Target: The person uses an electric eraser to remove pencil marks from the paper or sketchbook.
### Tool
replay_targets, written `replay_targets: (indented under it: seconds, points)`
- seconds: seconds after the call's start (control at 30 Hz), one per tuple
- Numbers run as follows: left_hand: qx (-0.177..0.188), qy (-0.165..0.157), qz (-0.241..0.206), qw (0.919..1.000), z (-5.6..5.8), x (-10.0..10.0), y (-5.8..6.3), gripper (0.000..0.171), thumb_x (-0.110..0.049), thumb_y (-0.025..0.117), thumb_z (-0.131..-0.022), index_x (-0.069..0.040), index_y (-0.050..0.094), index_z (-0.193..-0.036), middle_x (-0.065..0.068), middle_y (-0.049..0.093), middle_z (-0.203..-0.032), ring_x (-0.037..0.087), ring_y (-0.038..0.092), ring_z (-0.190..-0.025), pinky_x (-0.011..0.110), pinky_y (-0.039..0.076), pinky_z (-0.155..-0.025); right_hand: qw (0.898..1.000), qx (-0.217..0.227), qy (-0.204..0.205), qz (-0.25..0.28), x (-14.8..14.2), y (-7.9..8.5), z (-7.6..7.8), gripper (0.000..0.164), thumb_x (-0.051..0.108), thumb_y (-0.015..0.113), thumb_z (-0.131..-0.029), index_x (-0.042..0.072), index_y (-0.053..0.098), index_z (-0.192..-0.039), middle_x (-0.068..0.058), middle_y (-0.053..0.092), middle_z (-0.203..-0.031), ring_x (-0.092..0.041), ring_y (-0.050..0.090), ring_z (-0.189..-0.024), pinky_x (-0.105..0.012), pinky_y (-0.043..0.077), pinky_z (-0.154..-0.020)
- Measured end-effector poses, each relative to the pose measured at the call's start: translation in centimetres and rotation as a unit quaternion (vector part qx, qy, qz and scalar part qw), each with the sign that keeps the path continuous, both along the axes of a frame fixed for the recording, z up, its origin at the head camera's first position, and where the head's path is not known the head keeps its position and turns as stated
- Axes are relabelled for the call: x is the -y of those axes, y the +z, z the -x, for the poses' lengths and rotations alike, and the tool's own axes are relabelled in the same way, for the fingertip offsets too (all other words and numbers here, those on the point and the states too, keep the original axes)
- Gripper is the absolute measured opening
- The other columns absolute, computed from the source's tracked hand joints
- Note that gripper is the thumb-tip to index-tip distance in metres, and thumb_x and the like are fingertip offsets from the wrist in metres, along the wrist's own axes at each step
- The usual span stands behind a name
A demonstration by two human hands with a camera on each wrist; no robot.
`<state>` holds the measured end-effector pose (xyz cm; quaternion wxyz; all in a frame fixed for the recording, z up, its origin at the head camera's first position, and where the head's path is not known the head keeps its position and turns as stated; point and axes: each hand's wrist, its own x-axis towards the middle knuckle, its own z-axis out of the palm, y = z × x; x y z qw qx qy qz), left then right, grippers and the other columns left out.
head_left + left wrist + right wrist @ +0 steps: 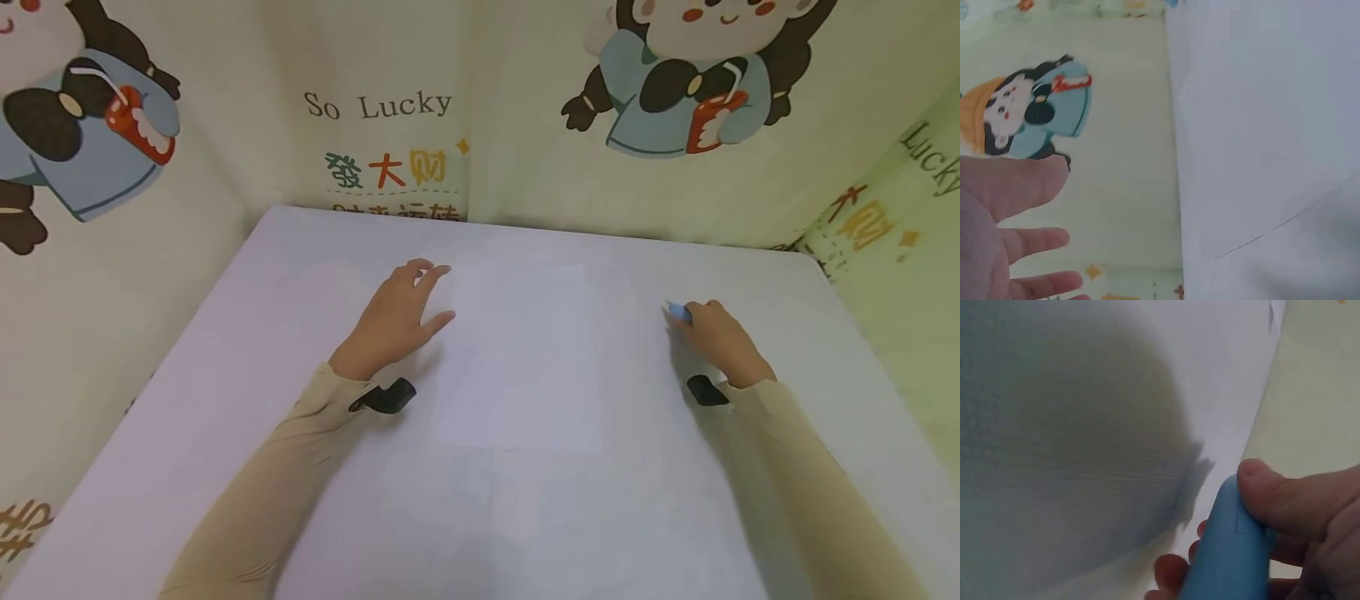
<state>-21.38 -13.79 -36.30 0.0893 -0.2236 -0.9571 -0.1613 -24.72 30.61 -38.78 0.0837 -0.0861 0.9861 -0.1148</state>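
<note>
A blank white sheet of paper [521, 358] lies flat on the white table, its outline faint. My left hand [393, 321] hovers by the sheet's upper left side, thumb and fingers spread, holding nothing. In the left wrist view its thumb [1029, 184] and fingers stick out straight, and one edge of the paper [1310, 156] shows as a thin dark line. Off to the right of the sheet, my right hand [723, 337] grips a light-blue object with a smooth, rounded end [1225, 550]. Its exact kind I cannot tell; the palm and fingers hide part of it.
The white table [300, 533] stretches to a back edge against a pale curtain [517, 108] printed with cartoon figures and lettering. More curtain hangs at both sides. A small black camera [386, 396] is worn at each wrist, over beige sleeves.
</note>
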Motion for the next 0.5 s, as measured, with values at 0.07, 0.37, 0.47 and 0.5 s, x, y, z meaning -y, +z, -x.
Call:
replay_targets:
  seconds: [0.07,0.37,0.47,0.5]
  points:
    - [-0.004,0.016,-0.013,0.9998,0.3,0.1,0.0,0.06,-0.026,0.06,-0.088,-0.011,0.038,-0.141,0.016,0.039,-0.138,0.032,0.043,-0.121,0.046,0.037,-0.099,1.0,0.001,-0.011,-0.009,0.1,-0.3,-0.1,0.038,0.014,0.043,-0.098,-0.021,0.047,-0.113,-0.036,0.05,-0.095,-0.041,0.052,-0.081,-0.05,0.043,-0.069]
    - [0.006,0.033,0.025,0.9991,0.9,1.1,-0.7,0.073,-0.025,0.056,-0.087,-0.011,0.022,-0.15,0.016,0.025,-0.154,0.034,0.025,-0.141,0.052,0.02,-0.112,0.999,-0.036,-0.018,-0.01,0.2,-1.2,-0.3,0.038,0.012,0.049,-0.095,-0.021,0.047,-0.114,-0.042,0.046,-0.099,-0.055,0.051,-0.089,-0.057,0.042,-0.074]
    - [0.031,0.036,0.053,0.9974,0.9,1.1,-0.9,0.078,-0.037,0.054,-0.09,-0.013,0.013,-0.152,0.014,0.013,-0.158,0.032,0.014,-0.146,0.053,0.012,-0.115,0.995,-0.093,-0.018,-0.002,0.6,-1.3,-0.7,0.042,0.013,0.053,-0.093,-0.019,0.046,-0.118,-0.043,0.046,-0.107,-0.057,0.048,-0.096,-0.061,0.041,-0.079]
    - [0.036,0.038,0.059,0.9969,0.8,0.9,-0.9,0.08,-0.041,0.053,-0.091,-0.014,0.009,-0.152,0.013,0.008,-0.159,0.032,0.01,-0.146,0.054,0.01,-0.115,0.992,-0.123,-0.017,0.006,1.0,-1.2,-0.8,0.043,0.013,0.055,-0.092,-0.018,0.046,-0.121,-0.042,0.046,-0.111,-0.057,0.047,-0.099,-0.062,0.04,-0.081]
